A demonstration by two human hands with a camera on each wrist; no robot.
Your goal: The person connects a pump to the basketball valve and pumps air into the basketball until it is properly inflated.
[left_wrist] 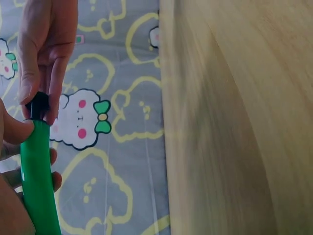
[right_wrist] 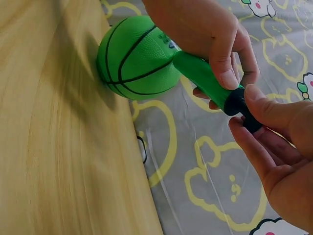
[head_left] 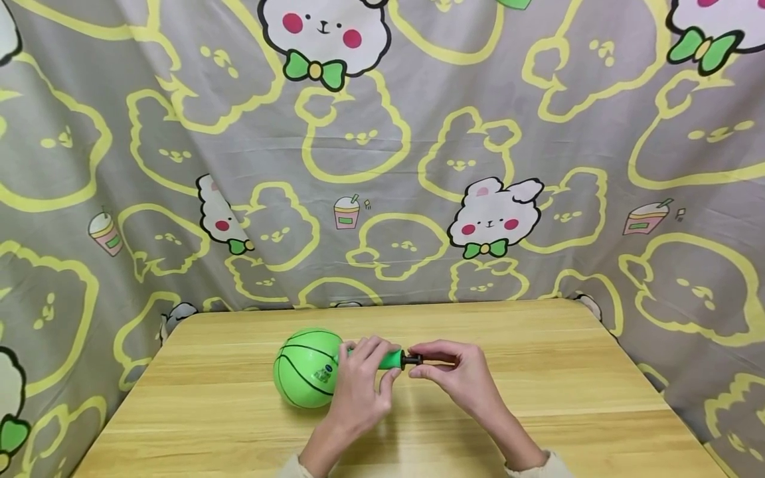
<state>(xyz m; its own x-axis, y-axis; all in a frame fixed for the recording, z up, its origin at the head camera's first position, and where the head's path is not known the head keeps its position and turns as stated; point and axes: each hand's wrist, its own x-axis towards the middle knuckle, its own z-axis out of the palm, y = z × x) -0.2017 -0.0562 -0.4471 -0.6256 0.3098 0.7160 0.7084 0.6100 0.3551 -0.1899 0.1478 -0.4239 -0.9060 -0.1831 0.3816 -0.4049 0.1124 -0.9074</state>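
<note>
In the head view, a green ball with black basketball lines (head_left: 303, 375) rests on the wooden table, left of both hands. My left hand (head_left: 361, 385) grips the green barrel of a small hand pump (head_left: 391, 360), held roughly level above the table. At the pump's right end, my right hand (head_left: 463, 372) pinches the black end piece (head_left: 412, 360) between thumb and fingers. The right wrist view shows the barrel's other end (right_wrist: 186, 63) overlapping the ball (right_wrist: 139, 58); whether they touch I cannot tell. Fingers of my left hand (left_wrist: 12, 205) wrap the green barrel (left_wrist: 36, 171) in the left wrist view.
The wooden table (head_left: 538, 398) extends under and around the hands. Behind it and along both sides hangs a grey curtain (head_left: 406, 166) printed with yellow outlines and white cartoon animals; its lower part meets the table's back edge.
</note>
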